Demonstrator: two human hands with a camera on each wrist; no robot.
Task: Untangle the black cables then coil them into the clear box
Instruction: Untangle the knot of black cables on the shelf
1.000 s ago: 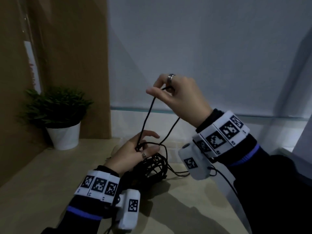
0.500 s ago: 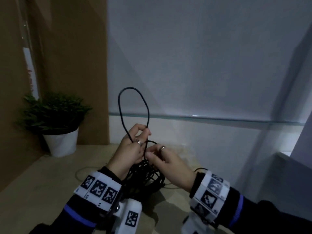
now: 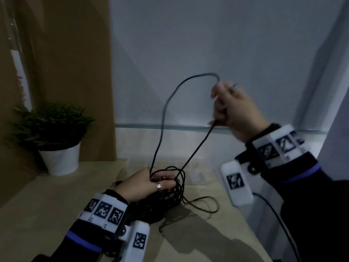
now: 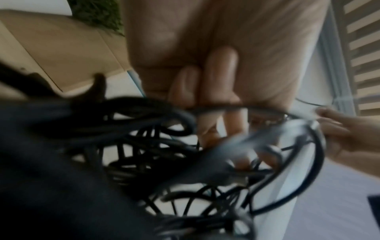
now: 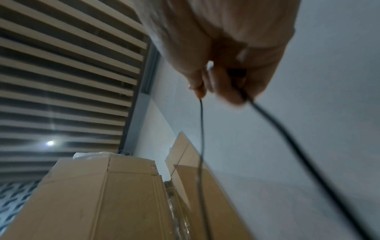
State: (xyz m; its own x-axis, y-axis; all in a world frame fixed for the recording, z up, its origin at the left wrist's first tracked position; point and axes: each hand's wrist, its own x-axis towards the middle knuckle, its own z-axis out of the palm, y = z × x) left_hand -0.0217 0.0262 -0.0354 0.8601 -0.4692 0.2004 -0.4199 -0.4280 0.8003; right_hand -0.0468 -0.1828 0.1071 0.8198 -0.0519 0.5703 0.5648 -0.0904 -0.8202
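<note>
Black, thin, rubbery cable (image 3: 162,118) rises in one long loop from the tangled bundle of black cables (image 3: 168,197) on the pale wooden tabletop (image 3: 37,205), and my right hand (image 3: 232,110) holds the top of that loop up in front of the wall, fingers curled round the strand. My left hand (image 3: 149,184) rests low on the bundle, fingers closed around a few strands to pin it down. I'd say I'm partway through freeing one cable — most of the knot looks unsorted. To do this well I should draw the loop out slowly, let it slide through my left fingers (image 4: 218,78) rather than jerk, and watch where it snags. The clear box I can't make out in any view — the green potted plant in a white pot (image 3: 56,140) sits well off to the left
</note>
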